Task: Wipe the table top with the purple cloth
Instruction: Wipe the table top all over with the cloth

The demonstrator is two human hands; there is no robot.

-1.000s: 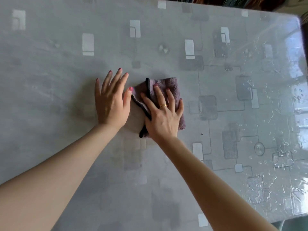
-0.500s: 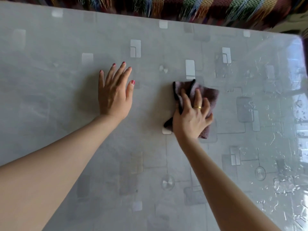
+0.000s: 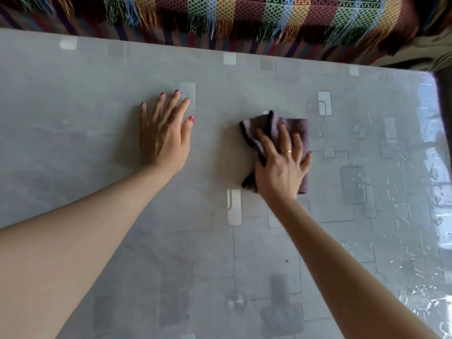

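Note:
The purple cloth (image 3: 297, 129), folded with a black hem, lies flat on the grey patterned table top (image 3: 97, 148) a little right of centre. My right hand (image 3: 281, 167) presses down on it with straight, spread fingers and covers most of its lower half. My left hand (image 3: 162, 138) rests flat on the bare table to the left of the cloth, fingers straight, apart from the cloth.
A striped, fringed woven throw (image 3: 244, 18) hangs just beyond the table's far edge. The table's right edge (image 3: 437, 99) is near, with a glossy, glaring strip of plastic cover (image 3: 437, 182) beside it.
My right hand slid the cloth to the right, away from my left hand, then shifted it slightly. My view has tilted up, so the far edge and the throw now show.

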